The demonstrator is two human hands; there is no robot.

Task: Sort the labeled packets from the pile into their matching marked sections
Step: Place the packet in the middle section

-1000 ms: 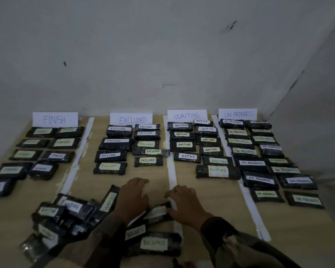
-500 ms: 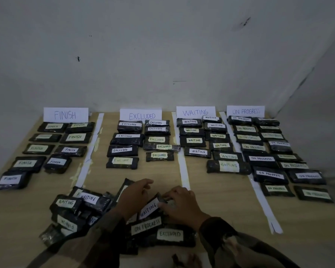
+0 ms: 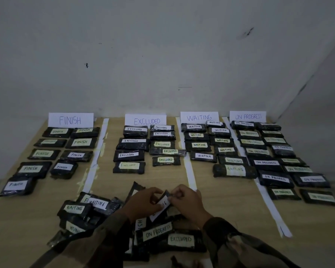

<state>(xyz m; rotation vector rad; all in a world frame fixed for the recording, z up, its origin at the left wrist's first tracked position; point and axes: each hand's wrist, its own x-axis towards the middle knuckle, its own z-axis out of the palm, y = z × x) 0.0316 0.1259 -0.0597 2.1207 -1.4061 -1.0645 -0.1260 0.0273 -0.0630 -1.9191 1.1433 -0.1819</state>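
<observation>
Here, the black packet (image 3: 163, 205) shows a white label.

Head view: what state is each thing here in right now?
Packet, tilted up between both hands, label partly hidden.
Left hand, pinches the packet.
Right hand, pinches the packet.
Pile, heaped, packets overlapping, unsorted.
FINISH packets, flat in rows, labels up.
EXCLUDED packets, flat in rows, labels up.
WAITING packets, flat in rows, labels up.
ON PROGRESS packets, flat in rows, labels up.

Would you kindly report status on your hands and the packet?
Left hand and right hand both pinch one packet above the pile. Label mostly covered, last letter G. Path to WAITING section looks open.
</observation>
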